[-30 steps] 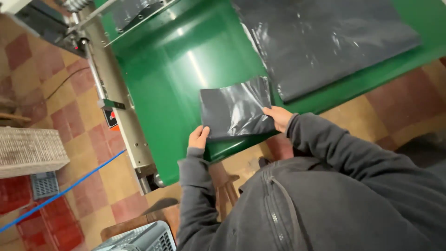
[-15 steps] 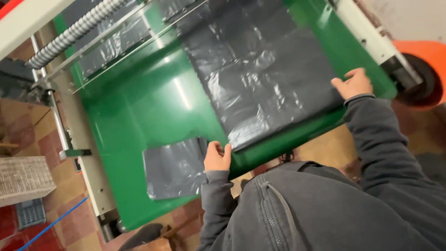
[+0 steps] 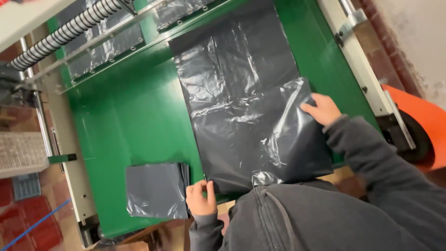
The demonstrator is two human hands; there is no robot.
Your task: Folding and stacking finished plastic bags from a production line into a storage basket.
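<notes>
— Grey plastic bag (image 3: 241,116) spread flat on green counter (image 3: 125,116); left hand (image 3: 200,199) pinching near corner, right hand (image 3: 322,109) gripping right edge.
— Folding step, likely. Folded stack (image 3: 155,189) just left; needs edges matched.

green belt (image 3: 121,116) | folded grey bag stack (image 3: 155,190) | ribbed roller (image 3: 65,32) | orange part (image 3: 425,116), possibly a wheel guard

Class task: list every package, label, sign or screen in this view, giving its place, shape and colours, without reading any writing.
Large dark grey plastic bag: flat on the green conveyor belt, rectangular and glossy; left hand at its near corner, right hand at its right edge.
Folded stack of dark grey plastic bags: near-left of the belt, squarish.
No labels, signs or screens show.
</notes>
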